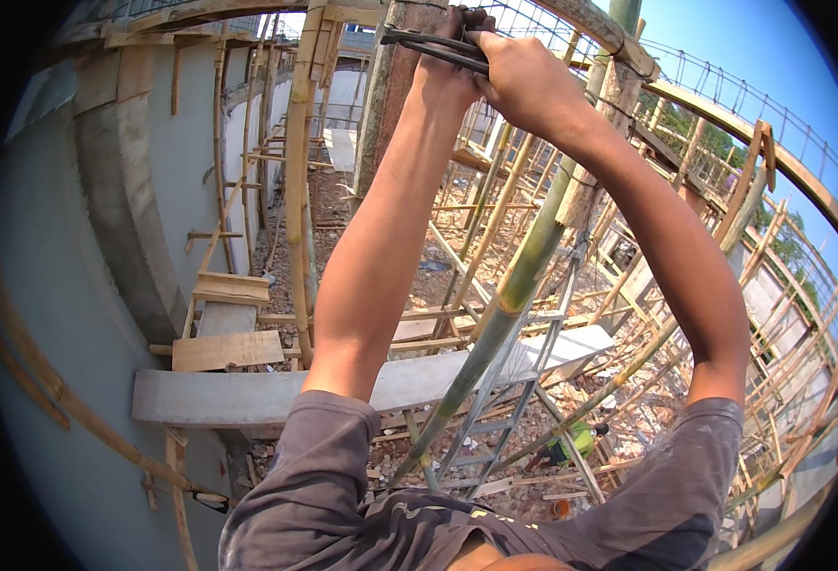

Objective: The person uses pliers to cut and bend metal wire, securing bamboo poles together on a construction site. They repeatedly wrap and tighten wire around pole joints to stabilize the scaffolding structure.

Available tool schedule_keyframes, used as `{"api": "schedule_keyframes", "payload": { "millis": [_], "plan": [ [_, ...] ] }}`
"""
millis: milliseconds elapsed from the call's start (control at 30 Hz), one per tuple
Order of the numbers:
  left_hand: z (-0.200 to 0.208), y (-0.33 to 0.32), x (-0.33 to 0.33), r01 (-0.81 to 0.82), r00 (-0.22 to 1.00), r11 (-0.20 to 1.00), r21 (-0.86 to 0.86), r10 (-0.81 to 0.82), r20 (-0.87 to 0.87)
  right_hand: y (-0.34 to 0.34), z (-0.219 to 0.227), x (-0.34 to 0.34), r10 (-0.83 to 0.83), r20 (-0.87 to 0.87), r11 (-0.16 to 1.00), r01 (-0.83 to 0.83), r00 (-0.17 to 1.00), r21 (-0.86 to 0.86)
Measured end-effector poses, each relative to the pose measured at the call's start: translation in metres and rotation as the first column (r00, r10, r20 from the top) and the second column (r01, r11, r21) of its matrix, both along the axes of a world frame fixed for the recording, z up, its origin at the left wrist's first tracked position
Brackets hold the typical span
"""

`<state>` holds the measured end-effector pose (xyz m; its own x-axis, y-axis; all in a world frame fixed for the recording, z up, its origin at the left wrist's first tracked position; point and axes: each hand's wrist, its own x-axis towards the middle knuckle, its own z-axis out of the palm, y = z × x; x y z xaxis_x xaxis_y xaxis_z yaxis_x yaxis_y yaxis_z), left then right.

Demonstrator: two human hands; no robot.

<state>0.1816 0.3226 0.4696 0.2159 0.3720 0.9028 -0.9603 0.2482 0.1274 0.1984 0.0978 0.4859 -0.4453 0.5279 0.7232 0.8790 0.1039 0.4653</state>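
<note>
Both my arms reach up to the top of the wooden post [385, 105]. My right hand [528, 81] is closed around a dark two-handled tool like a pair of pincers [433, 48]; its handles point left across the post, and its jaws are hidden by my hands. Beside it, my left hand [449, 71] is raised against the post, partly covered by the tool. Its fingers are curled at the upper edge, and what they grip is hidden. A timber beam [595, 33] runs off to the right from just above my hands.
A thick green bamboo pole [519, 276] slants up in front of me beside a metal ladder [504, 419]. Below lie a concrete beam [247, 395], loose planks [228, 350] and rubble. A grey wall [48, 238] rises at left. A person in bright green [576, 443] is down below.
</note>
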Motion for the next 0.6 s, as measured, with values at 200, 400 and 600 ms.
{"api": "schedule_keyframes", "payload": {
  "millis": [200,400,600],
  "plan": [
    [0.000,-0.046,-0.003,0.145,0.989,0.968,-0.204,-0.137,0.056,-0.050,0.010,0.007,0.039,-0.104,0.997,-0.046,0.994,-0.065],
    [0.002,-0.044,0.037,0.489,0.773,0.871,0.052,-0.461,0.435,-0.064,0.066,0.069,0.043,-0.156,0.997,-0.052,0.987,-0.055],
    [0.020,-0.058,0.058,0.729,0.352,0.482,0.487,-0.873,0.336,-0.051,0.078,0.080,-0.096,-0.374,0.992,0.056,0.922,-0.117]
  ]
}}
